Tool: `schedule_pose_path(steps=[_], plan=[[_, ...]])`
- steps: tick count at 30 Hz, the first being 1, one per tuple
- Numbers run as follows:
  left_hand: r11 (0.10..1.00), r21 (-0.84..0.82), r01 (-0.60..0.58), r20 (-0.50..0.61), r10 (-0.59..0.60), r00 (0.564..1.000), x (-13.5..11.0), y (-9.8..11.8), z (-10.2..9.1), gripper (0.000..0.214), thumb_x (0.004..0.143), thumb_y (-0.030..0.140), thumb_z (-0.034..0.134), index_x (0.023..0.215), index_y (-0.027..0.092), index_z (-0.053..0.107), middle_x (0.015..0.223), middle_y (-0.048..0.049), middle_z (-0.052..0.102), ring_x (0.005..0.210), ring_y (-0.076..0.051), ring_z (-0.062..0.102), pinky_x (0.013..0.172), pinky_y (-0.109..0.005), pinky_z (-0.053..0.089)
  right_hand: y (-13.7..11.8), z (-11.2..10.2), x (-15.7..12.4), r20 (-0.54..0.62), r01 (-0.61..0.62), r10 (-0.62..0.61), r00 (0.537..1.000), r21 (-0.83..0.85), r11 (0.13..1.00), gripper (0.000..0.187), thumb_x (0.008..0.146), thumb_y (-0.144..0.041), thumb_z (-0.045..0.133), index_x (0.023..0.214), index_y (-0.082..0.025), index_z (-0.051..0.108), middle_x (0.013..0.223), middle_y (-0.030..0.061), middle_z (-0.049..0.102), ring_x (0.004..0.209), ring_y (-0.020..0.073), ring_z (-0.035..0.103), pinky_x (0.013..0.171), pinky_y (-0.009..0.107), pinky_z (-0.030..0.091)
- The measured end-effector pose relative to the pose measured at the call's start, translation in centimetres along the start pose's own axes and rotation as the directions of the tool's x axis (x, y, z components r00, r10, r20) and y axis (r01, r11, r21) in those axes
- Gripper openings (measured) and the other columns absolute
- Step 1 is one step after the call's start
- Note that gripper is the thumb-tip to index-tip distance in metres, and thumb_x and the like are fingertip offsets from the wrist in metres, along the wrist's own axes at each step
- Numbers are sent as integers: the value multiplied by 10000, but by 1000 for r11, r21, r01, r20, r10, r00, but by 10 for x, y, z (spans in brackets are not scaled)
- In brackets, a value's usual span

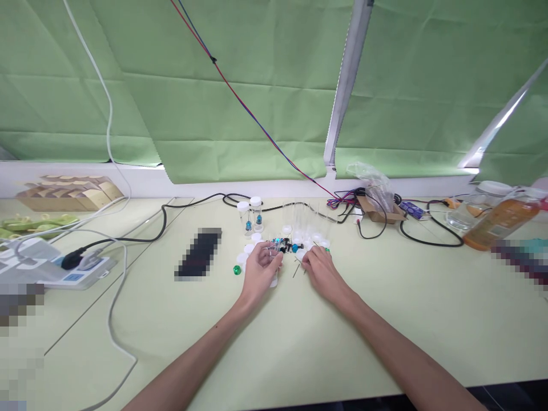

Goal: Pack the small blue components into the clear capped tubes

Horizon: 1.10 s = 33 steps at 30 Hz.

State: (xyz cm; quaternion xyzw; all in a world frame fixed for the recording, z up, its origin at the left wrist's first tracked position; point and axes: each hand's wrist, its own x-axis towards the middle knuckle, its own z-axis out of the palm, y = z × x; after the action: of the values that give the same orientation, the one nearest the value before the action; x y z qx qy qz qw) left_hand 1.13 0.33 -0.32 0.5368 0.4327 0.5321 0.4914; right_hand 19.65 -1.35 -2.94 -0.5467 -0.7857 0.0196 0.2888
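My left hand (259, 267) curls shut on a small clear vial (274, 278), low on the pale green surface (385, 319). My right hand (322, 273) presses its fingertips together among white caps (302, 254); whether it grips one I cannot tell. At twelve o'clock between the hands lies a cluster of tiny blue and black parts (286, 246). The risk, as I judge it: one nudge scatters them, much as a green bead (237, 269) sits loose at nine o'clock. The open vials (299, 220) beyond could topple, and a wrist could sweep away the thin pins (295, 272).
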Motion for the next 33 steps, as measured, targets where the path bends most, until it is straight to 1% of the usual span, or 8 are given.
schedule_pose_path(steps=[4,7,11,16,19,25,29,33], plan=[[1000,5,-4,-2,4,1000,0,-1,0,379,741,367,721,1007,194,516,780,8,592,618,-128,603,608,-267,478,-1,-3,2,-95,-15,29,995,148,989,168,971,-174,393,850,-194,508,912,75,561,868,227,494,783,349,400],[1000,21,4,-11,-4,1000,0,0,0,382,738,365,720,1009,192,514,779,3,594,622,-134,608,606,-270,482,-4,-6,3,-124,-81,129,984,336,938,174,986,-250,376,859,-203,485,861,50,574,819,207,526,751,329,412],[999,40,-9,3,9,1000,-1,2,1,378,737,364,713,1013,195,518,791,-3,596,626,-133,604,614,-272,489,-9,-11,4,-87,-170,269,959,584,793,183,979,-337,409,862,-217,482,778,10,589,725,173,567,690,295,421],[994,104,-32,1,33,999,-3,4,1,373,735,364,707,1020,194,537,819,-18,603,643,-135,594,616,-273,488,-11,-12,5,-34,-184,334,942,780,598,161,922,-385,521,937,-226,497,663,-32,538,621,150,541,622,275,430],[987,153,-47,18,45,999,-4,5,2,369,754,367,688,1041,194,537,851,-27,611,647,-131,583,620,-273,477,-8,-11,6,6,-179,325,946,844,506,191,893,-385,566,987,-222,534,639,-40,528,594,140,528,598,268,428],[964,247,-95,38,89,995,-7,8,2,334,780,358,655,1049,189,551,893,-47,634,745,-155,607,684,-279,469,-6,-14,10,74,-202,321,944,900,386,182,840,-353,619,880,-179,657,666,-5,561,606,131,524,595,268,434],[933,335,-133,55,122,991,-9,10,3,300,797,345,635,1045,195,558,881,-37,639,733,-152,597,698,-282,461,-8,-18,10,142,-232,342,929,943,239,202,804,-350,661,885,-172,711,726,18,606,640,134,538,640,284,453],[905,387,-179,53,172,984,-9,10,3,261,798,323,623,1027,204,584,829,-20,641,689,-152,580,658,-278,450,-8,-21,11,170,-210,324,931,973,93,254,773,-344,713,970,-185,729,867,50,659,702,139,553,687,294,462]])
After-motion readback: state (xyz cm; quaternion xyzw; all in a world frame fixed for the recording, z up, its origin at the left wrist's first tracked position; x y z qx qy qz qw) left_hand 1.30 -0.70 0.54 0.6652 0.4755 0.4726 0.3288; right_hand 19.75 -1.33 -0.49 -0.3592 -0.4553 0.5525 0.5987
